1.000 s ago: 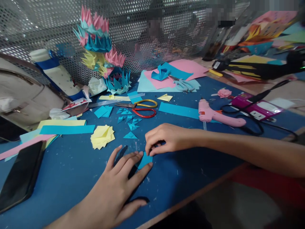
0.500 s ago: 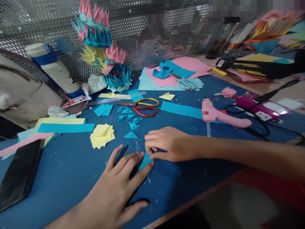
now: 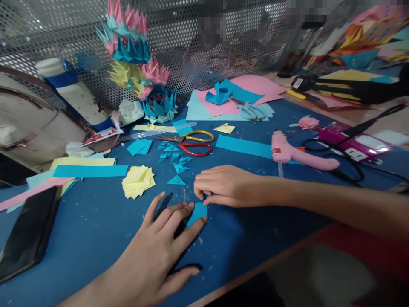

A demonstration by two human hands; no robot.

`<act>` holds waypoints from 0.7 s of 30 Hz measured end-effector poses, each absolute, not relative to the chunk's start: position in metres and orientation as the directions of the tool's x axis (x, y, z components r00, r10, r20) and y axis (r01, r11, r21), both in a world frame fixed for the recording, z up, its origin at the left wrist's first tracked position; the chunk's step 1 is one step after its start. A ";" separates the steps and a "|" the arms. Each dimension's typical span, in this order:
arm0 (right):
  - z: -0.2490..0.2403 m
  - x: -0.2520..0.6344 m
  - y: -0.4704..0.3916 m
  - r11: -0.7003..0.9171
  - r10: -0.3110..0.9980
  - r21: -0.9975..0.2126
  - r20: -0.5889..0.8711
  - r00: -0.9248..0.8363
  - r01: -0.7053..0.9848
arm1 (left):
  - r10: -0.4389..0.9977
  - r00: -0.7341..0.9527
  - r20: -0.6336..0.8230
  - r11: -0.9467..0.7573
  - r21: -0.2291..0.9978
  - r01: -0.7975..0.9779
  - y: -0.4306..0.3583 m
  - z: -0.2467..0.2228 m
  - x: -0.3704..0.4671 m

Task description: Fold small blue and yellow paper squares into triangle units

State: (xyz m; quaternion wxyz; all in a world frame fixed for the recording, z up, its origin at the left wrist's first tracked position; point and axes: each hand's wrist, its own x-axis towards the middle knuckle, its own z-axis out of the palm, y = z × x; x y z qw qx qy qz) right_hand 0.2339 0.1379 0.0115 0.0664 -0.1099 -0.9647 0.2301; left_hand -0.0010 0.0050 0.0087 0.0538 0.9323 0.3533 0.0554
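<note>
A small piece of blue paper (image 3: 198, 213) lies on the blue tabletop under my left hand (image 3: 162, 238), its fingers spread flat and two of the tips pressing on it. My right hand (image 3: 222, 185) is closed, with curled fingers and the thumb tip at the paper's upper right corner. Its fingertips are partly hidden. Just beyond the hands are several small folded blue triangles (image 3: 176, 180). A stack of yellow paper squares (image 3: 138, 181) sits to their left. Scissors with a yellow and a red handle (image 3: 195, 149) lie behind the triangles.
A pink glue gun (image 3: 287, 153) rests on a blue strip (image 3: 243, 146) at right, near a purple power strip (image 3: 354, 143). Left are a black phone (image 3: 28, 230), paper strips (image 3: 91, 171), a bottle (image 3: 75, 96) and a bag (image 3: 35, 115). Folded-paper rings (image 3: 131, 49) stand at back.
My right hand has shifted slightly up, away from me, uncovering more of the blue paper. My left hand keeps its place on the paper.
</note>
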 end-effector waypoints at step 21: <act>0.010 0.226 0.147 0.972 -0.082 -0.199 0.214 -0.973 -0.126 | 0.638 0.763 0.102 -0.770 0.073 0.634 0.004 0.008 -0.004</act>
